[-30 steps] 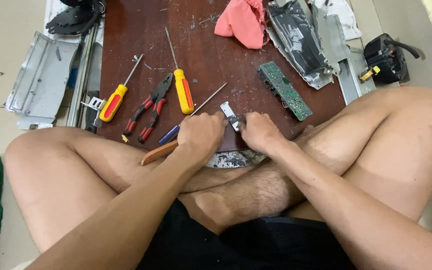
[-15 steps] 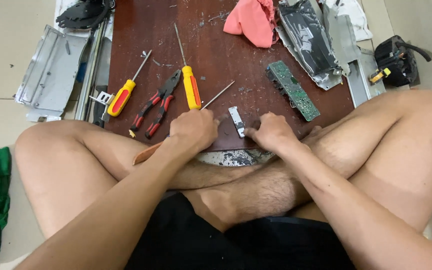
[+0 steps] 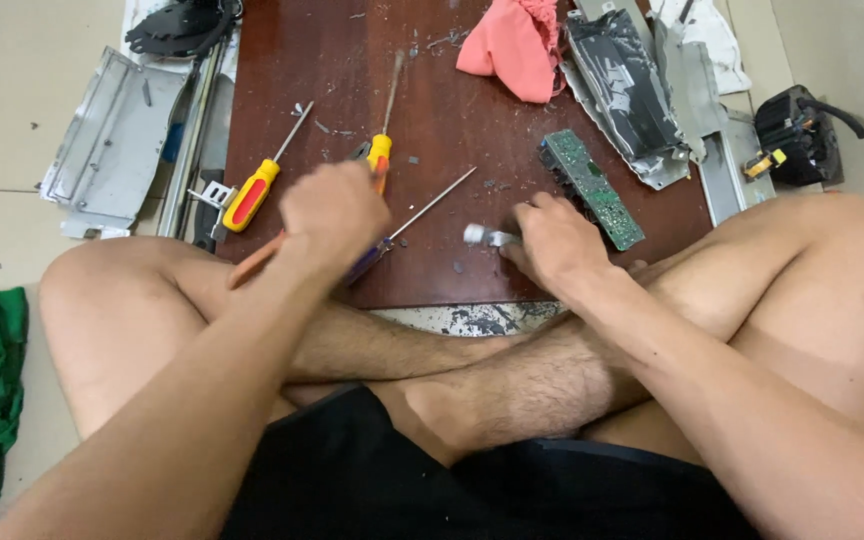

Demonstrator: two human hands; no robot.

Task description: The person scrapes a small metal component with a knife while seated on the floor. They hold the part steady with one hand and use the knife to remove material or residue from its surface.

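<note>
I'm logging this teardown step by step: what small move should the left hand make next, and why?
Probably close on a screwdriver. The left hand is blurred over the yellow handle, whether it grips yet is unclear, while the right hand pins a small metal part to the board.

Open room is left on the table point(image 3: 452, 130) at its middle and far-left part. The left edge is blocked by two screwdrivers point(image 3: 252, 195). The right edge is crowded by a green circuit board point(image 3: 592, 190), crumpled metal sheet point(image 3: 627, 90) and a pink cloth point(image 3: 512, 45). The near edge is closed off by crossed legs point(image 3: 472, 360).
</note>
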